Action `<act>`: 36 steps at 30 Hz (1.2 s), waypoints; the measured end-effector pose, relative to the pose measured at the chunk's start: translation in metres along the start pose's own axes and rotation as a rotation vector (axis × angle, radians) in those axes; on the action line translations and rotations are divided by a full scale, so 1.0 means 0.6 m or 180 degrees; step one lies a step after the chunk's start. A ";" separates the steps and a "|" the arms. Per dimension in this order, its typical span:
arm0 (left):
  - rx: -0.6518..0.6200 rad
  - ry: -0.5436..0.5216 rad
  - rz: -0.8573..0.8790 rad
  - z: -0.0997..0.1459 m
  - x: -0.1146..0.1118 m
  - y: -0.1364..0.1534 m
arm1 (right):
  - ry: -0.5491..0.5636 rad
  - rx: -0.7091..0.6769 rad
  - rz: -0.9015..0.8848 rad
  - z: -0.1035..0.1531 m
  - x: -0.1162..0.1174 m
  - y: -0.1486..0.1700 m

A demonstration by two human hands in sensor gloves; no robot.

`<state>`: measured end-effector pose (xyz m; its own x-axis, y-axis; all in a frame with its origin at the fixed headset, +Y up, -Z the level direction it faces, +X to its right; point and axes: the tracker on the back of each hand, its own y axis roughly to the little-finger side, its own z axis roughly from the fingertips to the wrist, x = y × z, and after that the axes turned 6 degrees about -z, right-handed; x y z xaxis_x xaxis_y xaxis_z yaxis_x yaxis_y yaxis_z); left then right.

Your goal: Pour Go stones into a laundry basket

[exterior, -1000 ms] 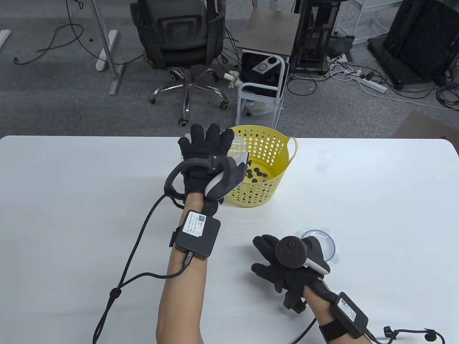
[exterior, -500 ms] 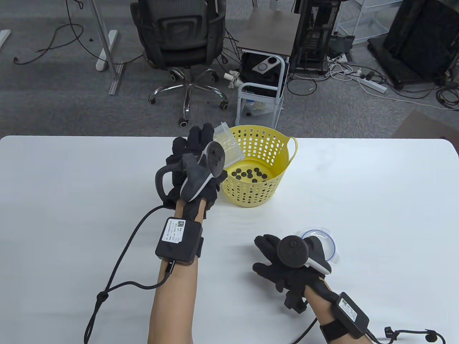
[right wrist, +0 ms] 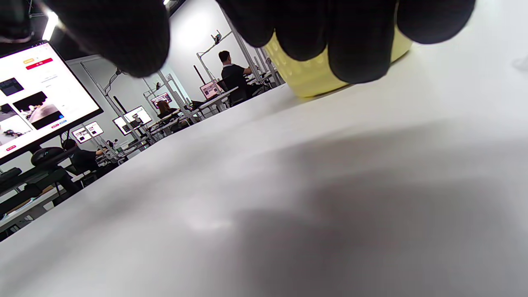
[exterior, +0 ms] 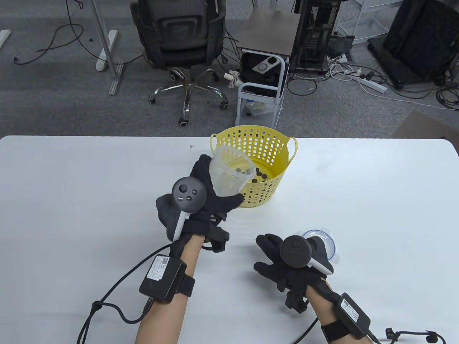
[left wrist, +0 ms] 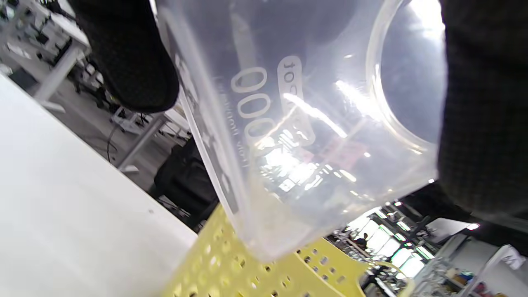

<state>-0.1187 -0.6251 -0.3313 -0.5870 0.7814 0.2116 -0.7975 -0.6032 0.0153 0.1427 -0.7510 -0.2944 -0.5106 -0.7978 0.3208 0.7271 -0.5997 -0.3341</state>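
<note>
Both hands, left hand (exterior: 200,211) and right hand (exterior: 283,267), wear black fabric gloves below bare forearms. Each carries a dark round tracker (exterior: 189,191) with a white grip. Black wrist boxes (exterior: 162,274) bear white labels and trailing black cables (exterior: 118,304).

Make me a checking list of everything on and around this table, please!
Surface: white table, bare where visible.
Job's things: yellow basket at the far edge, black Go stones on its bottom; clear cup held in front of the basket, looks empty.
Clutter: round clear lid with a blue ring on the table, partly behind the right hand's tracker.
Hands: left hand grips the cup; right hand low over the table near the lid, holding nothing seen.
Cables: black leads run from both wrists; loose wires lie on the floor.
Surroundings: office chair, small white cart, power strip on grey carpet.
</note>
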 end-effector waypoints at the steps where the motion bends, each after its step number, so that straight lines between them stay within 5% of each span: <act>1: -0.0006 0.0044 0.0082 0.009 -0.005 0.006 | 0.0006 -0.0010 -0.0016 0.000 -0.001 0.001; 10: -0.0215 0.0420 0.0821 0.108 -0.082 0.097 | 0.0303 -0.0348 -0.0436 0.008 -0.014 0.003; 17: -0.0449 0.0446 0.0992 0.123 -0.116 0.147 | 0.0353 -0.0559 -0.0803 0.009 -0.008 -0.007; 22: -0.0649 0.0802 0.1137 0.121 -0.142 0.155 | 0.0489 -0.0643 -0.1082 0.011 0.000 -0.017; 30: -0.1226 0.1484 0.0736 0.123 -0.175 0.143 | 0.0398 -0.0563 -0.1259 0.010 0.003 -0.007; 36: -0.1601 0.1349 -0.0238 0.130 -0.176 0.130 | 0.0132 -0.0486 -0.1125 0.007 -0.003 0.007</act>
<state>-0.1078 -0.7671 -0.2763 -0.4497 0.8755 -0.1769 -0.7457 -0.4771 -0.4651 0.1488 -0.7521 -0.2924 -0.7378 -0.5403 0.4047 0.4280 -0.8380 -0.3386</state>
